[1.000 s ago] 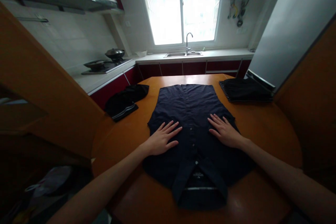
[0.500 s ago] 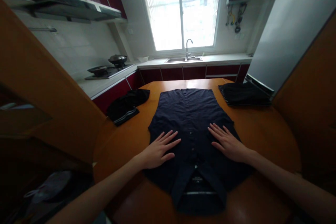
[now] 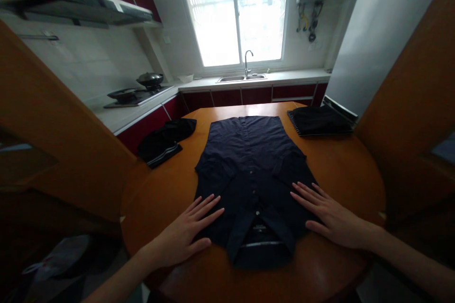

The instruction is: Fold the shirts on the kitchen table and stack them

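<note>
A dark navy buttoned shirt point(image 3: 245, 151) lies spread front-up on the orange wooden table point(image 3: 334, 165), its collar pointing towards me. My left hand point(image 3: 190, 229) rests at the shirt's left shoulder edge, fingers stretched out over the cloth and the thumb over the table. At the opposite shoulder, my right hand point(image 3: 325, 210) lies with its fingertips on the fabric, fingers extended. Neither hand grips anything. The shirt's sleeves are out of sight.
A black garment with white stripes point(image 3: 163, 142) lies at the table's far left. Folded black cloth point(image 3: 320, 119) sits at the far right, near the fridge point(image 3: 369, 38). Beyond the table are a sink point(image 3: 241, 78) and a stove with pans point(image 3: 149, 80).
Both hands have slid towards me and outwards, from the shirt's chest to its shoulder edges. The shirt stays flat in about the same place. The head view has shifted slightly.
</note>
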A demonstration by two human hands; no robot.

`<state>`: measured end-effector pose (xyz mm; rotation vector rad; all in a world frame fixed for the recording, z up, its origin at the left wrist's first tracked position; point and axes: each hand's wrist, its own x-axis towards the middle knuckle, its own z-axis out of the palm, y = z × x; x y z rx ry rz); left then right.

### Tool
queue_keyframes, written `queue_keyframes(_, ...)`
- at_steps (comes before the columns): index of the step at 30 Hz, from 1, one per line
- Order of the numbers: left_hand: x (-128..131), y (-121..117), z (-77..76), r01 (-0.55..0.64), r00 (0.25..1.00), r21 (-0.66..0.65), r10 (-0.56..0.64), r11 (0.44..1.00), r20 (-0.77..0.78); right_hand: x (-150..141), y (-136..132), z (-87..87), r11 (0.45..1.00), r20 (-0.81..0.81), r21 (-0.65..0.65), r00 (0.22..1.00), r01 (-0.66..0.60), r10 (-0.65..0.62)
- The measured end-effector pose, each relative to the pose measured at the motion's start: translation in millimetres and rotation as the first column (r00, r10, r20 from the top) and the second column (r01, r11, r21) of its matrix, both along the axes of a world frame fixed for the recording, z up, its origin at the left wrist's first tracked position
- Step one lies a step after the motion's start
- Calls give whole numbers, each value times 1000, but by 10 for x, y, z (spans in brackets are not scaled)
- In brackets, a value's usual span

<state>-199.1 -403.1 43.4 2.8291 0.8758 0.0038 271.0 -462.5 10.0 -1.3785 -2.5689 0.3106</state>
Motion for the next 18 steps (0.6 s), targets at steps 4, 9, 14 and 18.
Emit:
queue_keyframes(4, -70, -65, -9, -3, 1000, 17, 3, 1000, 8, 49, -78, 24, 1000, 12, -30, 1000, -4, 5)
queue_keyframes(9, -112, -84, -13, -6, 1000, 36, 5, 999, 18, 74, -124, 35, 999, -3, -54, 1000, 7, -7)
queue_keyframes(14, -183, -23, -40, 19, 996, 83, -26, 996, 86, 119, -126, 36, 998, -33, -65, 999, -11, 9)
queue_keyframes(18, -253, 23, -58, 81, 985, 174, -106, 981, 137, 166, -87, -2, 998, -70, -2, 995, -65, 64)
